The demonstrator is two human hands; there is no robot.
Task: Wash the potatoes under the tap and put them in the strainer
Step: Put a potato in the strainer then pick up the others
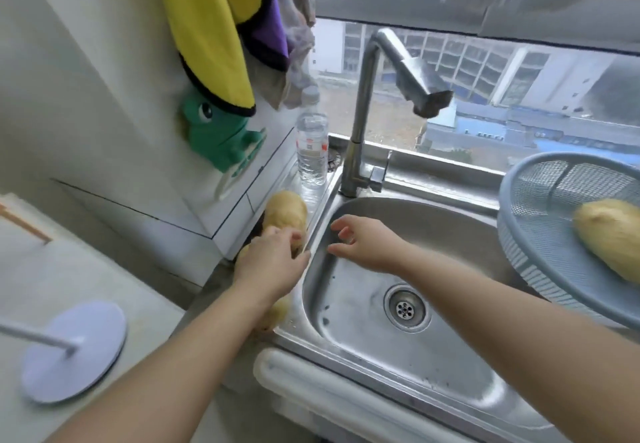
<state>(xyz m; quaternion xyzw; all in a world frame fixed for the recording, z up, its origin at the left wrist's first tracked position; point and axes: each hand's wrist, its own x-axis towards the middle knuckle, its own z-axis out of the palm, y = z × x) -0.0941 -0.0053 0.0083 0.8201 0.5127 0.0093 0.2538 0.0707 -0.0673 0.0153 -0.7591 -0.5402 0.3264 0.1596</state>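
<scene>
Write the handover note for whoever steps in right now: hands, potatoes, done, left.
Left hand: on the counter pile left of the sink, touching the upper potato; grip unclear.
Right hand: open, empty, over the sink.
Lower potato: beneath the left wrist.
Strainer: at the sink's right side, with the washed potato in it.
Tap: no water visible.
Done: one potato in the strainer.
Left: wash the counter potatoes and move them to the strainer.

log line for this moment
left hand on counter potato | right hand open over sink | strainer holds one potato | tap not running
</scene>
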